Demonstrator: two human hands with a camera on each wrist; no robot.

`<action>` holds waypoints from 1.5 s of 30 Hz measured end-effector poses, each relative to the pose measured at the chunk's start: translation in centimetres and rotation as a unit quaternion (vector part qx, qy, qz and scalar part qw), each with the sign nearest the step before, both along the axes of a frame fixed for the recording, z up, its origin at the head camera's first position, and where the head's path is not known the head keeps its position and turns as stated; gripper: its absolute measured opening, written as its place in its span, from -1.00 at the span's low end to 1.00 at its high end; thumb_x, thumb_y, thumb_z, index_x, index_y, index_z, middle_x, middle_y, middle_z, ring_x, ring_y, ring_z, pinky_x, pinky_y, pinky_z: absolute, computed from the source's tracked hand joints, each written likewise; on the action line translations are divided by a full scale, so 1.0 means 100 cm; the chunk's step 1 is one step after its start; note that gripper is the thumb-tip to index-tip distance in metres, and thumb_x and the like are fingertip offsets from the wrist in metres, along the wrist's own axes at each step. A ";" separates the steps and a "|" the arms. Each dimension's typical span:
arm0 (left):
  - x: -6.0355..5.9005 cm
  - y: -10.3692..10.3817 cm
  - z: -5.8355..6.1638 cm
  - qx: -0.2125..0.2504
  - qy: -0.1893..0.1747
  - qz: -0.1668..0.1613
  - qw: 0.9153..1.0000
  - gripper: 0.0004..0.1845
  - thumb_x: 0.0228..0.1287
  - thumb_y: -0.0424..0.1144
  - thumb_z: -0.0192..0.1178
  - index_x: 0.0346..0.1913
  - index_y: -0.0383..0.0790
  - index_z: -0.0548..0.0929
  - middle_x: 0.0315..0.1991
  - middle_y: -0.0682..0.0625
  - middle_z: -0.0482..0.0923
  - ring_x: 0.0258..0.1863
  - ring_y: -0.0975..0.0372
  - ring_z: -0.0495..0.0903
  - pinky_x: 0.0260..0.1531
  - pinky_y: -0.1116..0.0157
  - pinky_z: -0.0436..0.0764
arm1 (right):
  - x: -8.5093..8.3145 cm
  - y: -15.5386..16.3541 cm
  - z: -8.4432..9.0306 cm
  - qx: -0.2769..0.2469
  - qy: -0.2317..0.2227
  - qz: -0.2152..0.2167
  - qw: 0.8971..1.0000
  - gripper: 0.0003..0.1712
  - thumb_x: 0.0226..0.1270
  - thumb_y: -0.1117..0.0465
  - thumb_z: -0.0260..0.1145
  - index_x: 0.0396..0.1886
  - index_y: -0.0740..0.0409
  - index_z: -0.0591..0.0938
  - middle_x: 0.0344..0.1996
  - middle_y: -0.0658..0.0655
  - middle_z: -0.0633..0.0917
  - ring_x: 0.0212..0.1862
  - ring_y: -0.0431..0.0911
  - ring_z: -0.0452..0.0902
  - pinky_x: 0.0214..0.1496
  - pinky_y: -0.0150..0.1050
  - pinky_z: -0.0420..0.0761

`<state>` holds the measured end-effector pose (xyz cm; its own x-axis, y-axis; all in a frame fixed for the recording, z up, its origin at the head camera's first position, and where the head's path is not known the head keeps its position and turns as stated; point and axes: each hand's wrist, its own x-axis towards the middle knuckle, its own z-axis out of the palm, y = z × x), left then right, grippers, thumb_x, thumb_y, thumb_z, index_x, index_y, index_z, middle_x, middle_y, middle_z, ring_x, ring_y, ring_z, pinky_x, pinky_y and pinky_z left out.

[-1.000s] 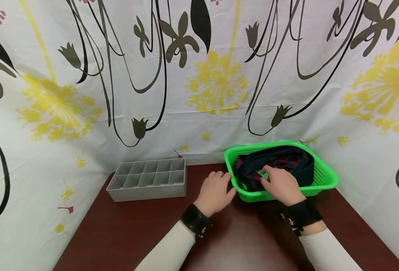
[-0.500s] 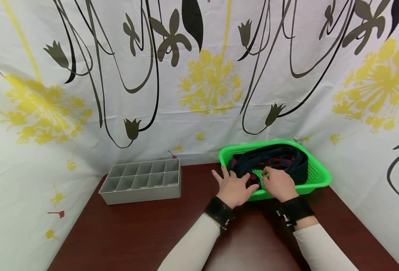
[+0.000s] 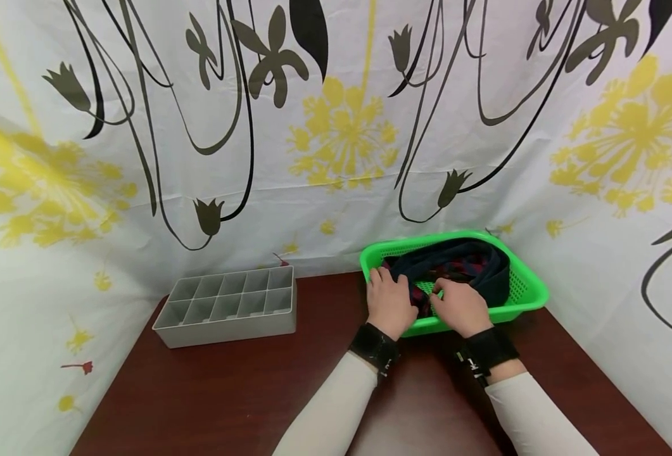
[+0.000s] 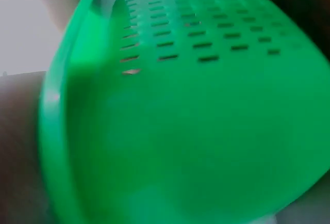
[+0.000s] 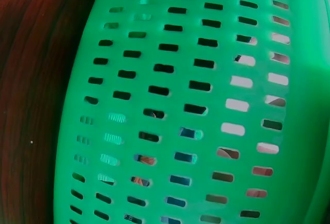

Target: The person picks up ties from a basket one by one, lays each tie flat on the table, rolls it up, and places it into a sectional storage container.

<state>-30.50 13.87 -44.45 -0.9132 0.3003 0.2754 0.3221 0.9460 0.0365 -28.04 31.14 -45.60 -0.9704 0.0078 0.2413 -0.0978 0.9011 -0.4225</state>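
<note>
Both hands inside green perforated basket (image 3: 532,294) at near rim. Dark plaid cloth (image 3: 461,269) heaped there, long axis left-right. Left hand (image 3: 391,304) fingers flat on it; right hand (image 3: 461,308) curled (grip unclear), nearer centre.

one green basket (image 3: 520,297), one grey divided tray (image 3: 230,307), two hands, one dark cloth (image 3: 472,272)

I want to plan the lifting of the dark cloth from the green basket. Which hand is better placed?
Probably the right hand: it lies on the dark cloth inside the green basket; the left hand rests at the rim.
</note>
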 end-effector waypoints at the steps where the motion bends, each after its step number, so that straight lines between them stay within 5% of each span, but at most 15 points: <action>1: 0.000 0.000 0.000 -0.002 -0.006 -0.013 1.000 -0.30 0.33 0.31 0.36 0.40 0.01 0.60 0.49 -0.31 0.38 0.44 -0.20 0.34 0.31 0.11 0.59 | 0.000 0.000 0.000 0.002 -0.001 -0.003 1.000 -0.70 0.57 0.09 0.17 -0.01 0.18 0.69 -0.72 0.01 0.45 -0.67 -0.07 0.32 -0.61 -0.19 0.27; 5: -0.005 0.000 0.003 -0.032 -0.057 -0.034 0.997 -0.28 0.43 0.30 0.26 0.49 0.01 0.52 0.59 -0.37 0.26 0.51 -0.28 0.34 0.21 0.14 0.71 | -0.001 -0.001 0.001 0.007 -0.007 -0.008 1.000 -0.71 0.57 0.08 0.21 0.00 0.17 0.70 -0.71 0.01 0.47 -0.66 -0.07 0.34 -0.60 -0.18 0.30; 10: -0.013 -0.002 0.005 -0.079 -0.109 -0.035 0.990 -0.30 0.51 0.30 0.15 0.57 0.11 0.43 0.59 -0.27 0.32 0.56 -0.10 0.32 0.28 0.18 0.65 | -0.003 -0.006 0.002 0.002 -0.016 -0.006 1.000 -0.69 0.58 0.05 0.21 0.03 0.15 0.71 -0.69 0.01 0.50 -0.64 -0.07 0.37 -0.59 -0.18 0.32; 17: -0.018 0.006 -0.001 -0.048 -0.089 -0.048 0.994 -0.48 0.49 0.11 0.23 0.40 0.04 0.56 0.10 -0.19 0.61 -0.05 0.05 0.59 -0.11 0.21 0.67 | 0.000 -0.002 0.002 0.012 -0.012 -0.018 1.000 -0.68 0.57 0.04 0.21 0.02 0.15 0.71 -0.70 0.01 0.50 -0.64 -0.07 0.38 -0.60 -0.18 0.32; 25: -0.018 0.008 0.001 -0.053 -0.099 -0.026 0.993 -0.40 0.47 0.09 0.27 0.48 0.01 0.51 -0.33 -0.03 0.71 -0.12 0.06 0.64 -0.21 0.23 0.65 | 0.001 -0.007 0.003 0.021 0.001 -0.017 1.000 -0.69 0.56 0.05 0.21 0.01 0.16 0.70 -0.72 0.01 0.46 -0.66 -0.07 0.34 -0.61 -0.18 0.28; 28: -0.016 0.006 0.000 -0.023 -0.085 -0.037 0.995 -0.51 0.49 0.03 0.28 0.38 0.00 0.58 -0.31 -0.04 0.70 -0.16 0.04 0.63 -0.34 0.20 0.65 | 0.001 -0.008 0.003 0.025 0.002 -0.026 0.999 -0.68 0.55 0.05 0.21 0.00 0.17 0.70 -0.72 0.02 0.48 -0.66 -0.06 0.35 -0.62 -0.17 0.29; 33: -0.014 0.000 -0.001 0.036 -0.051 -0.085 0.994 -0.77 0.62 -0.12 0.15 0.16 -0.10 0.62 -0.22 -0.10 0.62 -0.52 0.13 0.55 -0.59 0.28 0.51 | 0.001 -0.009 0.000 0.034 0.016 -0.047 0.998 -0.74 0.51 0.06 0.19 -0.21 0.13 0.67 -0.70 0.04 0.49 -0.65 -0.04 0.37 -0.62 -0.16 0.29; 38: -0.014 -0.002 0.002 0.084 -0.075 -0.122 0.986 -0.82 0.70 -0.20 0.02 0.00 -0.12 0.63 -0.12 -0.14 0.54 -0.55 0.20 0.46 -0.54 0.36 0.45 | 0.001 -0.010 -0.002 0.031 0.032 -0.065 0.997 -0.67 0.48 0.08 0.19 -0.54 0.03 0.50 -0.73 0.05 0.43 -0.68 -0.01 0.28 -0.64 -0.19 0.16; 41: -0.012 -0.002 0.005 0.103 -0.109 -0.143 0.978 -0.68 0.68 -0.16 0.04 -0.33 -0.10 0.63 -0.31 -0.06 0.50 -0.48 0.22 0.42 -0.46 0.36 0.43 | 0.002 -0.010 -0.002 0.032 0.034 -0.073 0.996 -0.63 0.47 0.07 0.18 -0.60 0.00 0.44 -0.74 0.04 0.40 -0.69 -0.02 0.25 -0.64 -0.20 0.14; 45: -0.009 -0.005 0.009 0.093 -0.147 -0.164 0.971 -0.43 0.57 0.07 0.12 -0.70 0.00 0.40 -0.67 0.09 0.29 -0.59 0.21 0.40 -0.56 0.34 0.35 | 0.001 -0.009 -0.002 0.029 0.033 -0.073 0.996 -0.63 0.48 0.09 0.15 -0.60 -0.01 0.44 -0.74 0.03 0.36 -0.69 -0.03 0.24 -0.65 -0.20 0.13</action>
